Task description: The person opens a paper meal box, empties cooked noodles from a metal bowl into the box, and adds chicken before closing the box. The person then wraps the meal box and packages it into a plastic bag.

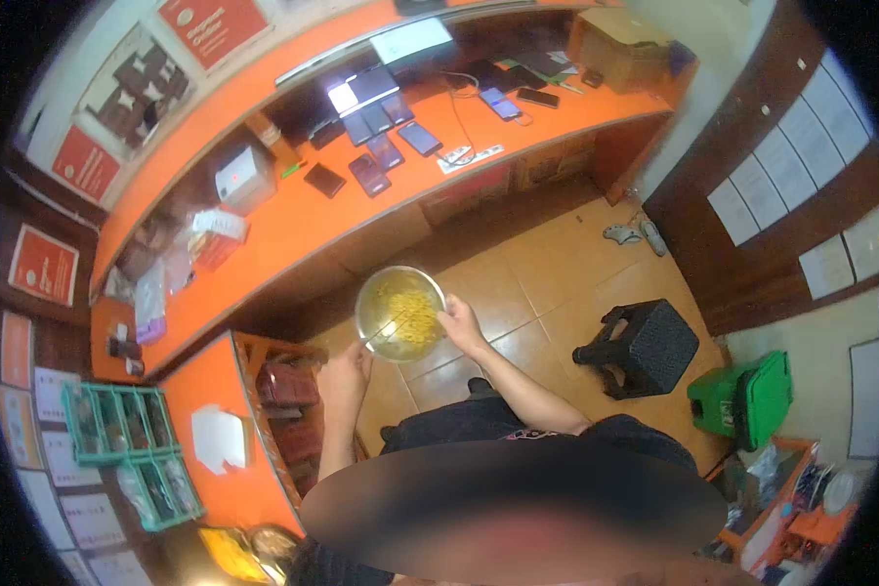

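A round metal bowl [364,301] is held out in front of my body, with a yellow, lumpy food [412,314] inside it. My right hand [460,326] is closed on the bowl's right rim, thumb toward the inside. At the lower left rim, my left hand [348,367] is closed around the end of a thin metal utensil [382,332], which slants into the food. Its head is buried or too fine to make out, so its exact kind is unclear.
Beyond the bowl runs an orange counter [293,217] with several phones [370,176], a power strip [471,158] and a cardboard box [619,49]. A black stool [648,349] and green bin [744,398] stand right. Teal trays [117,422] sit left.
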Available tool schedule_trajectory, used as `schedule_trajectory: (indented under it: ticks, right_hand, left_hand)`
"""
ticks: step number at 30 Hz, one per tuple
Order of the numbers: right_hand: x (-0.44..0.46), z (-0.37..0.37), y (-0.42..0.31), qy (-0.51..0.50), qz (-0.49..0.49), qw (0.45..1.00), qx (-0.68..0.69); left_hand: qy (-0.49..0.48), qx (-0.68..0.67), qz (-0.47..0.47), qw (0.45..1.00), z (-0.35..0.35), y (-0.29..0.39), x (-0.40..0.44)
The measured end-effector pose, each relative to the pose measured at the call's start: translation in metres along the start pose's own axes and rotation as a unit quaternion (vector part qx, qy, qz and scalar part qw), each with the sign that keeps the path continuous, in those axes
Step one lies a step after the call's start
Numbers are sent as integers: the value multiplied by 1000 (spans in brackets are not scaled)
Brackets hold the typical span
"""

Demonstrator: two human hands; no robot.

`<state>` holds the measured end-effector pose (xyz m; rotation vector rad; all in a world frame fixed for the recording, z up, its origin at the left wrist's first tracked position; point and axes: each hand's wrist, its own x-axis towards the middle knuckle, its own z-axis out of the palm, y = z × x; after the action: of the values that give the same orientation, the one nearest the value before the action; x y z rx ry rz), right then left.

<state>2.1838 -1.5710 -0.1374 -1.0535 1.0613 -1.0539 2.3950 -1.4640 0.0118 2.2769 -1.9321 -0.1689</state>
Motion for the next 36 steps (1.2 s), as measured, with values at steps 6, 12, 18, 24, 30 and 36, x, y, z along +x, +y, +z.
schedule_trajectory:
  ticks: [6,12,18,24,30,36]
  right_hand:
    - [18,73,21,-93,-16,995,-16]
    - [0,152,22,-151,24,988,-16]
    - [-21,259,91,-162,-145,970,-110]
    - [-77,400,73,-251,-111,956,-104]
    - [-80,500,91,-266,-182,928,-187]
    - [-95,584,112,-315,-200,888,-269]
  left_hand:
    - [27,-12,-95,995,-8,-43,-32]
    - [59,-58,-229,970,-25,-98,-81]
    - [109,-77,-261,956,0,-202,-136]
    - [153,-138,-319,925,14,-299,-210]
    - [190,-202,-384,881,14,-355,-237]
    - [228,-215,-393,865,33,-424,-243]
